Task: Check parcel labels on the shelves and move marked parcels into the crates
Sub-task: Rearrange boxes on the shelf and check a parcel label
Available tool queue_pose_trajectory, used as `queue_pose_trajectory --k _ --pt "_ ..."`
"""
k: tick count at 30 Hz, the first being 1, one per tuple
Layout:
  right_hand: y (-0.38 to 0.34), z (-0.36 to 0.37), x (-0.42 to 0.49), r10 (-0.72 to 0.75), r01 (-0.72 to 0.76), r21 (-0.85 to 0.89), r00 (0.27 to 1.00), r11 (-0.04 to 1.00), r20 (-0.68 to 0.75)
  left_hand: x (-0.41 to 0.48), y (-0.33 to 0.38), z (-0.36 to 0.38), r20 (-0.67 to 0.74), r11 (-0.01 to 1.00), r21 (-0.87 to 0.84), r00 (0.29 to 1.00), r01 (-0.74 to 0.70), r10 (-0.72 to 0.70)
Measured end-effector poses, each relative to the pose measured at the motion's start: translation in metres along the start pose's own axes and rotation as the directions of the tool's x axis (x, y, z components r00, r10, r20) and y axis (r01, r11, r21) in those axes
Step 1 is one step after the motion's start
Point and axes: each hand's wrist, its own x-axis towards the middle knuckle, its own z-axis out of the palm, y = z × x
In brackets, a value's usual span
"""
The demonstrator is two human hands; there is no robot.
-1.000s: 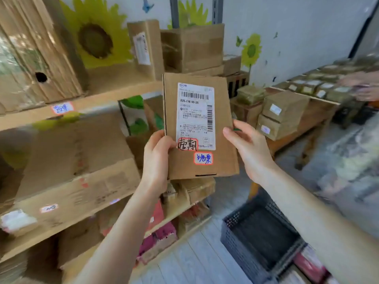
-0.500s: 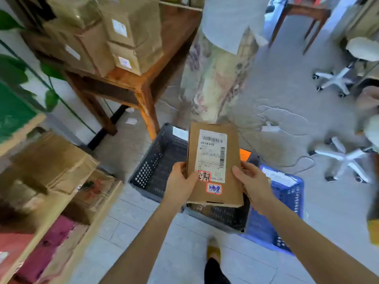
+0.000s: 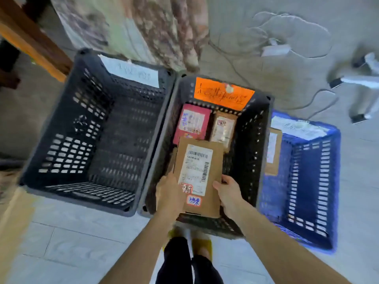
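Gripping a flat brown cardboard parcel (image 3: 198, 177) by its near end: left hand (image 3: 169, 194) curled round the left edge, right hand (image 3: 226, 191) curled round the right edge. Held label-up inside the mouth of the middle dark grey slotted plastic crate (image 3: 252, 140), directly under both hands. Between the hands, on the parcel's face: a white barcode label (image 3: 195, 167) and a red-ringed sticker (image 3: 193, 200) with blue writing. Beyond the fingertips, lower in the same crate: a red parcel (image 3: 191, 123) and, just right of it, a small brown parcel (image 3: 222, 129). Farther ahead, an orange handwritten tag (image 3: 223, 93) on the far rim. Left of the left hand, a second dark grey crate (image 3: 82, 124). Right of the right hand, a blue slotted plastic crate (image 3: 307, 181) with a brown box (image 3: 272, 150) against its wall.
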Motion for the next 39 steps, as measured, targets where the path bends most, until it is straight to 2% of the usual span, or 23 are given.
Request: queue_pose_trajectory --k 4,7,12,15,19,21,24,26,28,31,34,37,39 --pt "0.04 0.049 0.102 0.064 -0.064 0.019 0.998 0.998 -0.014 0.085 -0.033 0.064 0.034 0.997 0.074 0.999 0.016 -0.018" --pt "0.06 0.077 0.145 0.072 -0.072 0.006 0.997 0.997 -0.015 0.126 -0.052 0.09 0.098 0.989 0.145 0.994 0.033 -0.048" --pt "0.071 0.098 0.164 0.045 -0.045 -0.04 0.999 0.998 -0.006 0.147 -0.065 0.102 0.134 0.977 0.199 0.985 0.078 -0.106" --pt "0.052 0.083 0.134 0.054 -0.054 -0.047 0.999 0.997 0.002 0.12 -0.057 0.08 0.159 0.996 0.058 0.984 0.067 -0.075" --pt "0.001 0.057 0.054 -0.065 0.067 -0.145 0.998 0.987 0.018 0.045 -0.027 0.006 0.069 0.971 -0.231 0.996 0.068 -0.053" --pt "-0.034 0.046 -0.004 -0.141 0.156 -0.222 0.987 0.963 0.08 -0.001 -0.01 -0.043 0.018 0.936 -0.346 0.997 0.073 -0.071" --pt "-0.088 0.038 -0.105 -0.257 0.331 -0.289 0.929 0.898 0.266 -0.072 0.007 -0.122 -0.081 0.869 -0.489 0.988 0.076 -0.132" --pt "-0.121 0.041 -0.177 -0.315 0.469 -0.332 0.85 0.819 0.423 -0.122 0.01 -0.177 -0.166 0.817 -0.574 0.968 0.061 -0.189" --pt "-0.149 0.05 -0.247 -0.369 0.624 -0.348 0.733 0.7 0.572 -0.171 0.007 -0.229 -0.269 0.774 -0.633 0.936 0.006 -0.228" --pt "-0.18 0.073 -0.35 -0.422 0.791 -0.277 0.545 0.545 0.724 -0.243 -0.009 -0.303 -0.426 0.741 -0.667 0.855 -0.075 -0.296" --pt "-0.199 0.102 -0.447 -0.469 0.889 -0.133 0.353 0.439 0.809 -0.317 -0.039 -0.369 -0.562 0.71 -0.687 0.731 -0.152 -0.387" --pt "-0.212 0.131 -0.539 -0.469 0.936 0.024 0.154 0.352 0.869 -0.384 -0.075 -0.425 -0.691 0.708 -0.664 0.56 -0.24 -0.457" --pt "-0.217 0.149 -0.596 -0.471 0.947 0.122 0.034 0.296 0.882 -0.426 -0.097 -0.456 -0.714 0.662 -0.684 0.471 -0.308 -0.519"
